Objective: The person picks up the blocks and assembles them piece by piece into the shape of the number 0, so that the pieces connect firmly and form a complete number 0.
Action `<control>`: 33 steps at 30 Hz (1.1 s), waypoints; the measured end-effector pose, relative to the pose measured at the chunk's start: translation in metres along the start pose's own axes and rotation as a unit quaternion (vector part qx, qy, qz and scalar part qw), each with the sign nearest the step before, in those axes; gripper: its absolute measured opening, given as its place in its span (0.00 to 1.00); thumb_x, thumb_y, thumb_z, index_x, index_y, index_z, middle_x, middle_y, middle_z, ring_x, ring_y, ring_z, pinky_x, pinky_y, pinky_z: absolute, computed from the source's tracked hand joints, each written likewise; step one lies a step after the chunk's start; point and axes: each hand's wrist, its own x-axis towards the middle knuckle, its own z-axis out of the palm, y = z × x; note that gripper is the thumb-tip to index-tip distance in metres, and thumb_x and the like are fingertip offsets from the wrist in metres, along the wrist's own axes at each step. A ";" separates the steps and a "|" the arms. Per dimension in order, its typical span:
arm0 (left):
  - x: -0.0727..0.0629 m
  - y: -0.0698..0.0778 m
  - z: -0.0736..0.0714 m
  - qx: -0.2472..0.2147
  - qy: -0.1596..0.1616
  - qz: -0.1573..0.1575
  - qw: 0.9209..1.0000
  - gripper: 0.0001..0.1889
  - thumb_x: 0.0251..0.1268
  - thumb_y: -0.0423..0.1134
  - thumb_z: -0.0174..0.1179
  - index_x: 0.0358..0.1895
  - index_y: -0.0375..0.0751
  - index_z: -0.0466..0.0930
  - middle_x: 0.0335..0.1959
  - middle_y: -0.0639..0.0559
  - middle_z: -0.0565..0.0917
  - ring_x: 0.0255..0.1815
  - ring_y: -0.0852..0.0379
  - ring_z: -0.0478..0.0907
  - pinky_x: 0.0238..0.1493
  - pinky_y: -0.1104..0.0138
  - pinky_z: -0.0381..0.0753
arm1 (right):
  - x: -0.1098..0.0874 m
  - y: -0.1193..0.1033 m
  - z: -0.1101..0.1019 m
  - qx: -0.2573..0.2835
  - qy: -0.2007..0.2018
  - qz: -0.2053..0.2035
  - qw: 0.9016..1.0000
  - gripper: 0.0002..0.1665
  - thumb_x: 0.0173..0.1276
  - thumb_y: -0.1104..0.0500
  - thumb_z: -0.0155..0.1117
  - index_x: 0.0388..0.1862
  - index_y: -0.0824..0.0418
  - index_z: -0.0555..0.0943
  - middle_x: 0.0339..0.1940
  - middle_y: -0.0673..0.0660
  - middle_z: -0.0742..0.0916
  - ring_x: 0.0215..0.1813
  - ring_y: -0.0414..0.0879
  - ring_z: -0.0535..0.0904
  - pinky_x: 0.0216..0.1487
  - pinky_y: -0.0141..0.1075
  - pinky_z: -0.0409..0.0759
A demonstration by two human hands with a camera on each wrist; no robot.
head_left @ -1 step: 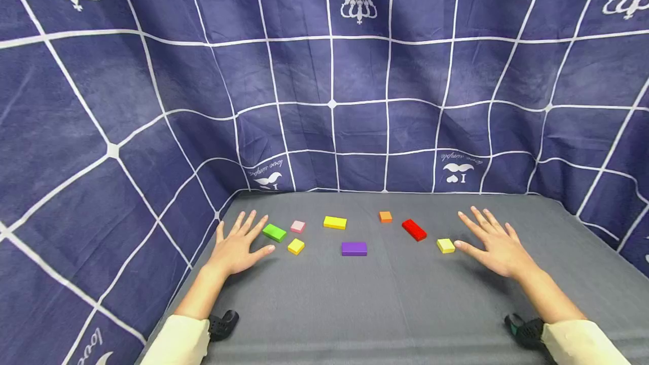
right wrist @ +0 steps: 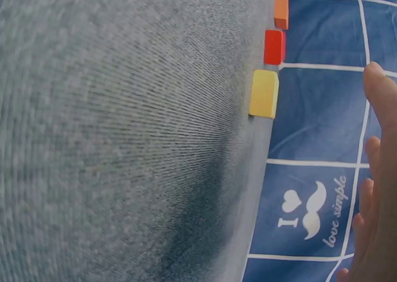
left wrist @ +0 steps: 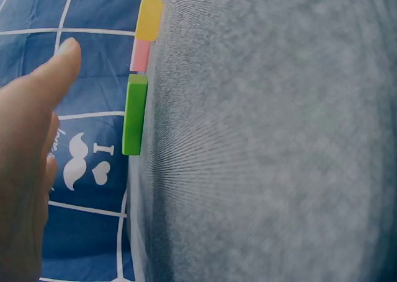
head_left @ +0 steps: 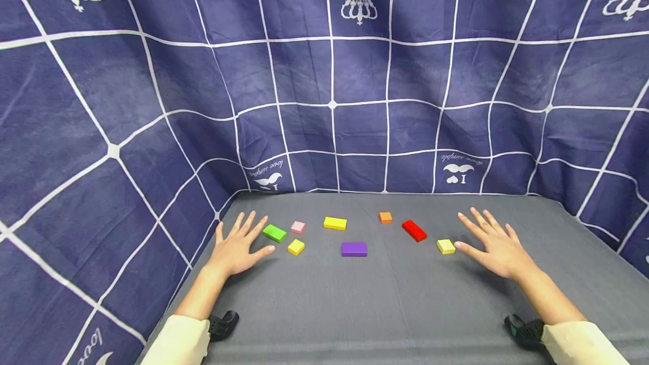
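Observation:
My left hand [head_left: 234, 249] is held over the left side of the grey table with fingers spread, holding nothing. Nearest to it lies a green block [head_left: 274, 233], with a pink block [head_left: 298, 227] and a small yellow block [head_left: 296, 247] just beyond. On the right, my right hand [head_left: 499, 249] has its fingers spread too and grips nothing. Its thumb tip appears close to a pale yellow block [head_left: 445, 246]; the right wrist view shows a gap between that block [right wrist: 264, 94] and the thumb. A red block [head_left: 414, 230] lies further left.
Between the hands are a long yellow block [head_left: 335, 223], a purple block [head_left: 354, 249] and an orange block [head_left: 385, 217]. The grey tabletop [head_left: 375, 308] meets a blue cloth [head_left: 304, 72] with white lines at the back and left. Black bands [head_left: 223, 325] sit at the wrists.

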 end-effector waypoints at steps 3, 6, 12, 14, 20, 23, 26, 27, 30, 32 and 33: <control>0.002 -0.001 0.000 0.004 0.003 0.000 1.000 0.44 0.59 0.72 0.51 0.75 0.51 0.60 0.76 0.40 0.56 0.77 0.37 0.44 0.64 0.32 0.30 | 0.001 0.000 -0.001 0.001 0.005 -0.001 1.000 0.44 0.70 0.34 0.54 0.79 0.49 0.55 0.77 0.66 0.58 0.77 0.64 0.44 0.64 0.71 0.35; 0.002 0.000 0.000 0.003 0.001 0.001 1.000 0.45 0.59 0.72 0.52 0.75 0.51 0.60 0.76 0.40 0.56 0.77 0.37 0.44 0.64 0.32 0.30 | 0.002 -0.001 0.002 0.004 0.011 -0.005 1.000 0.44 0.70 0.35 0.54 0.79 0.48 0.55 0.77 0.66 0.58 0.78 0.63 0.43 0.65 0.71 0.36; 0.009 0.014 -0.001 -0.026 -0.001 0.015 1.000 0.44 0.60 0.67 0.56 0.76 0.49 0.59 0.76 0.40 0.55 0.77 0.38 0.44 0.64 0.32 0.30 | 0.006 -0.005 0.004 0.021 0.041 -0.020 0.999 0.43 0.69 0.37 0.57 0.78 0.52 0.58 0.76 0.67 0.60 0.78 0.61 0.46 0.66 0.69 0.37; 0.012 0.021 0.000 -0.036 0.003 0.023 0.999 0.43 0.60 0.65 0.58 0.75 0.49 0.59 0.76 0.41 0.56 0.77 0.38 0.46 0.64 0.32 0.32 | 0.009 -0.009 0.006 0.033 0.059 -0.029 0.997 0.42 0.68 0.40 0.60 0.75 0.57 0.63 0.74 0.68 0.63 0.77 0.62 0.49 0.66 0.69 0.41; 0.025 0.047 0.006 -0.079 -0.004 0.061 0.995 0.42 0.62 0.62 0.59 0.75 0.48 0.59 0.76 0.43 0.58 0.76 0.41 0.50 0.66 0.34 0.40 | 0.022 -0.026 0.016 0.075 0.092 -0.064 0.991 0.35 0.63 0.50 0.69 0.63 0.68 0.73 0.67 0.70 0.72 0.69 0.68 0.62 0.61 0.67 0.58; 0.033 0.063 0.009 -0.101 -0.014 0.079 0.992 0.42 0.62 0.61 0.60 0.75 0.47 0.59 0.75 0.43 0.60 0.76 0.43 0.52 0.67 0.35 0.42 | 0.029 -0.037 0.022 0.100 0.083 -0.067 0.989 0.32 0.63 0.52 0.69 0.62 0.68 0.75 0.65 0.68 0.74 0.67 0.67 0.65 0.60 0.63 0.64; 0.040 0.077 0.011 -0.121 -0.026 0.096 0.988 0.41 0.62 0.60 0.60 0.75 0.45 0.60 0.74 0.42 0.61 0.76 0.45 0.52 0.68 0.37 0.44 | 0.037 -0.048 0.030 0.120 0.071 -0.069 0.988 0.30 0.64 0.53 0.68 0.61 0.67 0.76 0.65 0.67 0.75 0.66 0.65 0.68 0.59 0.60 0.68; 0.042 0.081 0.013 -0.125 -0.030 0.103 0.986 0.41 0.62 0.60 0.60 0.75 0.45 0.60 0.74 0.42 0.61 0.76 0.45 0.53 0.68 0.37 0.46 | 0.040 -0.052 0.033 0.125 0.069 -0.070 0.987 0.29 0.64 0.53 0.68 0.61 0.67 0.76 0.64 0.66 0.76 0.65 0.64 0.69 0.59 0.60 0.68; 0.047 0.092 0.017 -0.134 -0.041 0.123 0.983 0.41 0.64 0.61 0.58 0.75 0.43 0.60 0.74 0.42 0.62 0.75 0.44 0.54 0.68 0.39 0.50 | 0.048 -0.064 0.041 0.137 0.065 -0.080 0.985 0.28 0.64 0.54 0.68 0.59 0.67 0.77 0.62 0.66 0.78 0.64 0.63 0.72 0.60 0.59 0.68; 0.050 0.098 0.020 -0.133 -0.045 0.136 0.981 0.41 0.64 0.62 0.57 0.74 0.41 0.61 0.73 0.41 0.63 0.74 0.43 0.56 0.68 0.41 0.52 | 0.053 -0.072 0.046 0.147 0.064 -0.085 0.983 0.27 0.63 0.55 0.68 0.58 0.66 0.78 0.60 0.65 0.80 0.62 0.63 0.73 0.60 0.58 0.68; 0.051 0.100 0.022 -0.132 -0.046 0.141 0.980 0.41 0.64 0.62 0.57 0.74 0.40 0.61 0.72 0.41 0.64 0.74 0.43 0.57 0.68 0.41 0.53 | 0.056 -0.076 0.048 0.153 0.063 -0.086 0.982 0.27 0.63 0.55 0.69 0.58 0.66 0.79 0.59 0.65 0.80 0.62 0.62 0.74 0.61 0.58 0.68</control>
